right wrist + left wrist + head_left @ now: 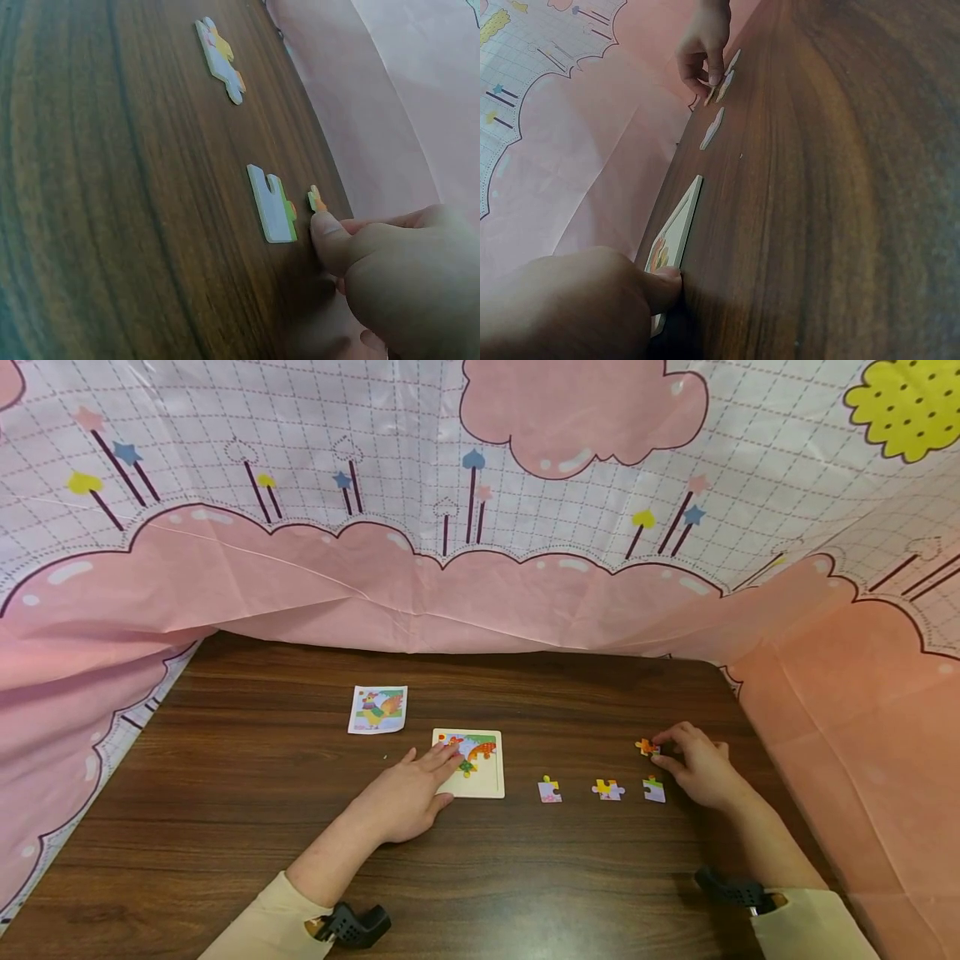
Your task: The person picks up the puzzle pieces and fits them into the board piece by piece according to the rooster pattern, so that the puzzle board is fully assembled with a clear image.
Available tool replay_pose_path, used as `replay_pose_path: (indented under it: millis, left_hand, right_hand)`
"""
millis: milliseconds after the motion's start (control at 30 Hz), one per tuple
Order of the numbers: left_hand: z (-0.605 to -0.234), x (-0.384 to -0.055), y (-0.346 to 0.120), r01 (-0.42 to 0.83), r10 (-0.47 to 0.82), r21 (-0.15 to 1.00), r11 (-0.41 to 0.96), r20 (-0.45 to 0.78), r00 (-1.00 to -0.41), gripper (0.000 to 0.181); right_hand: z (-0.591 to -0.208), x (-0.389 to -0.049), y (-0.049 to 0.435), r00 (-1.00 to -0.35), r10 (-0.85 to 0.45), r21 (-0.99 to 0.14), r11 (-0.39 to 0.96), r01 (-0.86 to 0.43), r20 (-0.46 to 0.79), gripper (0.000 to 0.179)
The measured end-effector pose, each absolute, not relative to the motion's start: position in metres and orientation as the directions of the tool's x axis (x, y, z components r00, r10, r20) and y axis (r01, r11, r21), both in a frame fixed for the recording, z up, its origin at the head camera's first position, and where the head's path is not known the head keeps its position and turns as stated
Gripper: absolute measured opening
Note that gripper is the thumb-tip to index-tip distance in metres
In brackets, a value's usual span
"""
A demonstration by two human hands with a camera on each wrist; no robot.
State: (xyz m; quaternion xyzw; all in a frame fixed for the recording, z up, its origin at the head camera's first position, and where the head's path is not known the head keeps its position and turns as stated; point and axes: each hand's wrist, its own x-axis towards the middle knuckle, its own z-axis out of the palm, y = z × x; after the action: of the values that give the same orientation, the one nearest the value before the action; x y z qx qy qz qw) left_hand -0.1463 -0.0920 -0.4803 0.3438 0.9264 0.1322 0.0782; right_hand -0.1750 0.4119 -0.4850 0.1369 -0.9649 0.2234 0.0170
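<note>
My left hand (pixel 411 793) rests with its fingers stretched over the puzzle board (pixel 487 783), hiding part of the picture in it. In the left wrist view the thumb (pixel 664 291) lies at the near edge of the pale board (pixel 681 232). At the right, my right hand (pixel 701 767) pinches an orange puzzle piece (pixel 643 746) between thumb and fingers. The right wrist view shows only the tip of that piece (pixel 316 199) beyond the thumb. Just below this hand lies a green and lilac puzzle piece (pixel 654 790), apart from it.
Between the board and my right hand lie a yellow and lilac puzzle piece (pixel 608 790) and a corner puzzle piece (pixel 551 790). A picture card of a hen (pixel 378 710) lies behind the board to the left. A patterned pink curtain (pixel 465 602) borders the brown table (pixel 480 877).
</note>
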Motion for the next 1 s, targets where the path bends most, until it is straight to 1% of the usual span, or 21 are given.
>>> replay_pose_path:
  millis: [200,367,833,1000]
  left_hand:
    - [-0.48,-0.147,-0.092,0.616,0.658,0.296,0.73,-0.059,-0.751,0.062]
    - [-0.48,-0.147,-0.092,0.618,0.66,0.296,0.728,-0.058,-0.749,0.062]
    - [-0.481,-0.148,-0.09,0.623,0.663,0.3,0.723,-0.046,-0.747,0.062]
    - [-0.481,-0.147,-0.091,0.615,0.657,0.304,0.728,-0.051,-0.752,0.062]
  right_hand:
    - [-0.485,-0.175,0.407,-0.954,-0.267,-0.408,0.862,-0.301,0.139,0.027]
    - [-0.48,-0.175,0.399,-0.949,-0.279,-0.391,0.865,-0.315,0.148,0.031]
    - [-0.466,-0.174,0.363,-0.92,-0.358,-0.398,0.829,-0.392,0.16,0.027]
    - [-0.461,-0.173,0.349,-0.908,-0.385,-0.419,0.805,-0.419,0.168,0.026]
